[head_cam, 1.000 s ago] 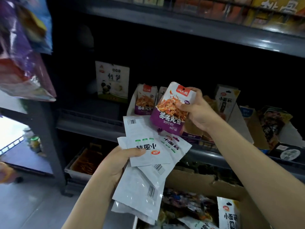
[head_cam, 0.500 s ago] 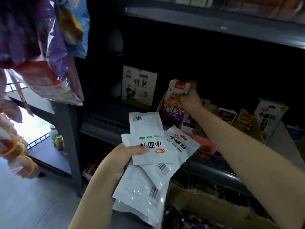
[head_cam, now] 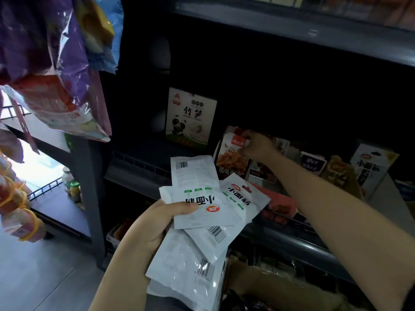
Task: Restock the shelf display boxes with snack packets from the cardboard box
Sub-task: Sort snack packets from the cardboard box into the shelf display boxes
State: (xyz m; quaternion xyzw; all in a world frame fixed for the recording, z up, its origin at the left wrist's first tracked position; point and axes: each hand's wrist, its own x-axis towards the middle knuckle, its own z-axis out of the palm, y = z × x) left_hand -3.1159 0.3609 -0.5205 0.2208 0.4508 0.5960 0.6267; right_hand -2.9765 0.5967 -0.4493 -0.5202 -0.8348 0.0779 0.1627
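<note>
The right hand [head_cam: 256, 145], arm extended, pinches the top of an orange-and-purple snack packet [head_cam: 233, 158] standing in a shelf display box. The left hand [head_cam: 155, 225], thumb on top, grips a fan of white foil packets [head_cam: 197, 221] below the dark shelf [head_cam: 139, 169].

The left hand [head_cam: 152, 230] is gripping a fan of white packets [head_cam: 197, 212], thumb on top. Beyond that grip, the right hand [head_cam: 258, 145] is pinching an orange packet [head_cam: 231, 153] at a display box [head_cam: 267, 173].
</note>
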